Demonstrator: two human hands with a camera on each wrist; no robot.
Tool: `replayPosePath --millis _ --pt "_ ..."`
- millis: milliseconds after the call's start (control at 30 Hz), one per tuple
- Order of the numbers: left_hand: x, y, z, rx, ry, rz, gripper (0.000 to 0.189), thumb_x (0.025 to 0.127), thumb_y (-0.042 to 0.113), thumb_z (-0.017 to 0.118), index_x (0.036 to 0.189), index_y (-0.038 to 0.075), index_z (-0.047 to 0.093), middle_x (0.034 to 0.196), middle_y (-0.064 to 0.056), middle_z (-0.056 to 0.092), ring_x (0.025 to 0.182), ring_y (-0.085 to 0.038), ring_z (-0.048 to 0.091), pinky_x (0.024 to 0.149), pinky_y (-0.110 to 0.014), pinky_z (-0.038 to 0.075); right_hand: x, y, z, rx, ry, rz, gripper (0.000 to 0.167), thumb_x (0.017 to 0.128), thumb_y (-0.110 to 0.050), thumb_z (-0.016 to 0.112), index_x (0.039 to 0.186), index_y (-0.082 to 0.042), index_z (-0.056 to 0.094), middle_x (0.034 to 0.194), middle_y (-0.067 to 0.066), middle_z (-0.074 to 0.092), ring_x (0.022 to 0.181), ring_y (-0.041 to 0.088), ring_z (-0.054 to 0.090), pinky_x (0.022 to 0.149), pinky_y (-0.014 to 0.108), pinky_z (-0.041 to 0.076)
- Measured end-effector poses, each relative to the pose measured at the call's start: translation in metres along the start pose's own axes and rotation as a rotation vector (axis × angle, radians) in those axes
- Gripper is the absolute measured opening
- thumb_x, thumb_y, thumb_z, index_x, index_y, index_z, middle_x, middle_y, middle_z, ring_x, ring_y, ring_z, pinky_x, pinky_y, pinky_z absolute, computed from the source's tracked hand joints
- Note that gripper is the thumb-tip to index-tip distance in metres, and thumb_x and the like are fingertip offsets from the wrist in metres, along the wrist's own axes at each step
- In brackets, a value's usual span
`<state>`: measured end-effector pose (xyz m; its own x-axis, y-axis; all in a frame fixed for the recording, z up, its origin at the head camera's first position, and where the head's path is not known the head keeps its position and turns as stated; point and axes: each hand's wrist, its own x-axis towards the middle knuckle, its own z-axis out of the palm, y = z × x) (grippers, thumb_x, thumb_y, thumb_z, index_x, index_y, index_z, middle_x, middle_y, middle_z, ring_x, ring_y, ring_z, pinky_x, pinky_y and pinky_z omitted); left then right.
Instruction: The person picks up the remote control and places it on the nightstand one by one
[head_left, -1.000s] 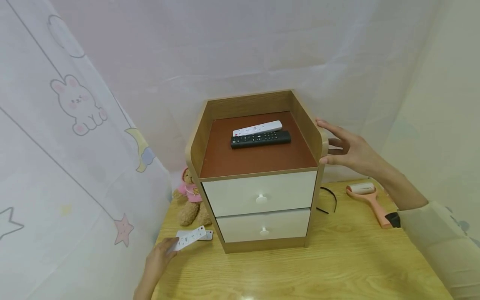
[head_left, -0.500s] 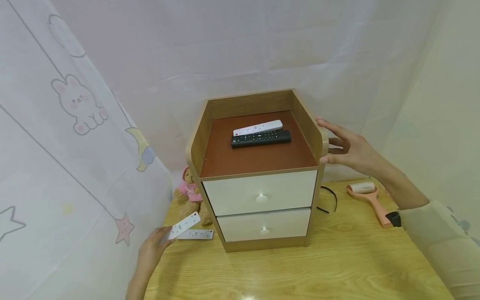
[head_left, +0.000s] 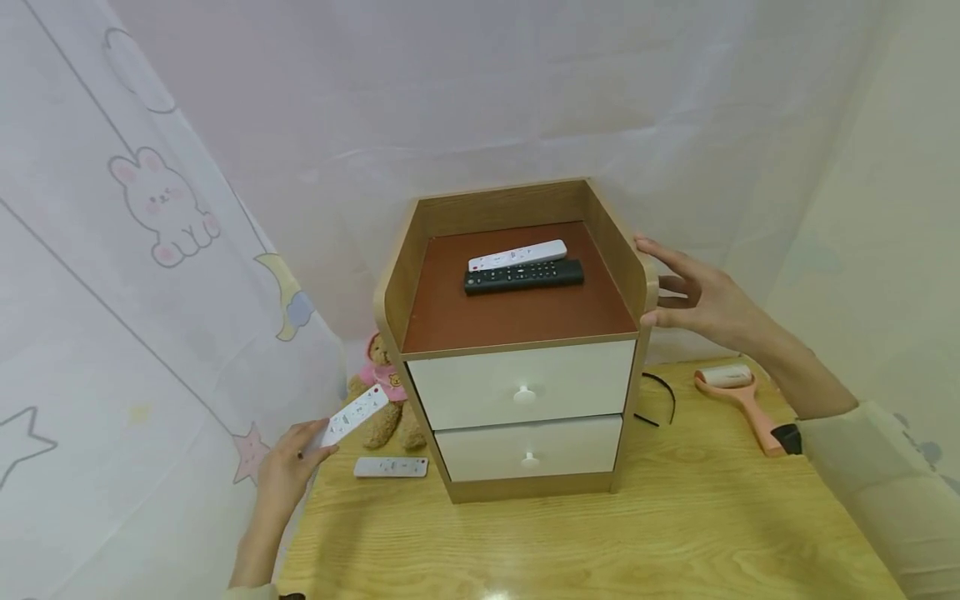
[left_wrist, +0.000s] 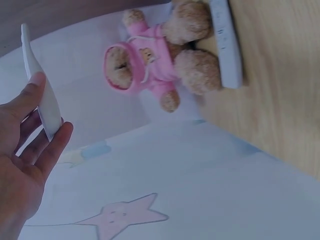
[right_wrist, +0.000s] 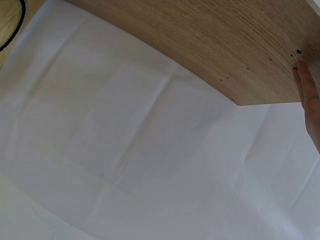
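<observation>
In the head view my left hand (head_left: pixel 283 467) pinches a white remote control (head_left: pixel 357 413) by its lower end, raised off the table and tilted. The left wrist view shows that remote (left_wrist: pixel 47 105) edge-on between thumb and fingers. Another white remote (head_left: pixel 391 467) lies on the table left of a small two-drawer cabinet (head_left: pixel 517 383). On the cabinet's brown top, a white remote (head_left: pixel 517 255) lies against a black remote (head_left: pixel 523 277). My right hand (head_left: pixel 701 300) rests its fingertips on the cabinet's right side panel (right_wrist: pixel 210 45), fingers extended and thumb near the front edge.
A teddy bear (head_left: pixel 386 379) in a pink hoodie sits behind the table remote, against the cabinet's left side. Right of the cabinet lie a black headband (head_left: pixel 670 396) and an orange-handled lint roller (head_left: pixel 746 408). Fabric with printed drawings hangs around the wooden table (head_left: pixel 555 542).
My left hand has lifted its white remote up and to the left, away from the remote on the table, which now shows whole. The right hand stays on the cabinet's side.
</observation>
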<state>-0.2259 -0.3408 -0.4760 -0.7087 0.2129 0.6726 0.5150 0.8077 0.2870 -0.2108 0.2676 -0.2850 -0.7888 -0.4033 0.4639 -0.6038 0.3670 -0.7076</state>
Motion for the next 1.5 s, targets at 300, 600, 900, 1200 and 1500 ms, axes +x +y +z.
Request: replayPosePath --millis 300,600,900,1200,1500 --pt "0.029 0.011 -0.025 -0.023 0.088 -0.001 0.053 0.061 -0.005 0.085 0.112 0.001 0.070 0.104 -0.015 0.067 0.078 -0.024 0.059 0.060 -0.006 0.041 0.001 0.001 0.000 0.012 -0.006 0.015 0.091 0.082 0.007 0.071 0.154 -0.023 0.025 0.160 -0.004 0.016 0.130 0.047 0.040 0.094 0.020 0.048" --pt "0.052 0.021 -0.038 -0.009 0.113 -0.006 0.053 0.062 -0.004 0.085 0.112 0.002 0.070 0.105 -0.014 0.068 0.078 -0.022 0.057 0.062 -0.006 0.039 0.001 0.003 -0.001 0.000 -0.003 -0.016 0.091 0.081 0.009 0.071 0.154 -0.020 0.024 0.161 -0.003 0.016 0.128 0.048 0.040 0.096 0.017 0.045" --pt "0.073 0.030 -0.057 -0.009 0.137 -0.015 0.054 0.063 -0.006 0.084 0.114 0.002 0.070 0.108 -0.015 0.067 0.083 -0.023 0.058 0.067 -0.001 0.037 0.002 0.001 -0.003 0.023 -0.003 -0.009 0.090 0.082 0.009 0.071 0.154 -0.020 0.025 0.160 -0.003 0.017 0.129 0.047 0.040 0.096 0.019 0.046" --pt "0.098 0.041 -0.073 -0.010 0.174 0.039 0.053 0.064 -0.006 0.084 0.115 0.002 0.069 0.109 -0.016 0.067 0.087 -0.013 0.056 0.069 -0.001 0.036 0.003 0.000 -0.005 0.017 -0.003 -0.017 0.091 0.081 0.010 0.070 0.154 -0.020 0.025 0.161 -0.003 0.016 0.129 0.043 0.042 0.096 0.019 0.045" --pt "0.122 0.054 -0.089 0.005 0.193 0.071 0.054 0.064 -0.006 0.084 0.116 0.004 0.070 0.109 -0.015 0.067 0.091 0.005 0.049 0.067 -0.003 0.036 0.001 0.003 -0.001 0.042 -0.007 -0.017 0.091 0.081 0.010 0.071 0.154 -0.019 0.025 0.161 -0.002 0.016 0.129 0.041 0.043 0.097 0.019 0.045"
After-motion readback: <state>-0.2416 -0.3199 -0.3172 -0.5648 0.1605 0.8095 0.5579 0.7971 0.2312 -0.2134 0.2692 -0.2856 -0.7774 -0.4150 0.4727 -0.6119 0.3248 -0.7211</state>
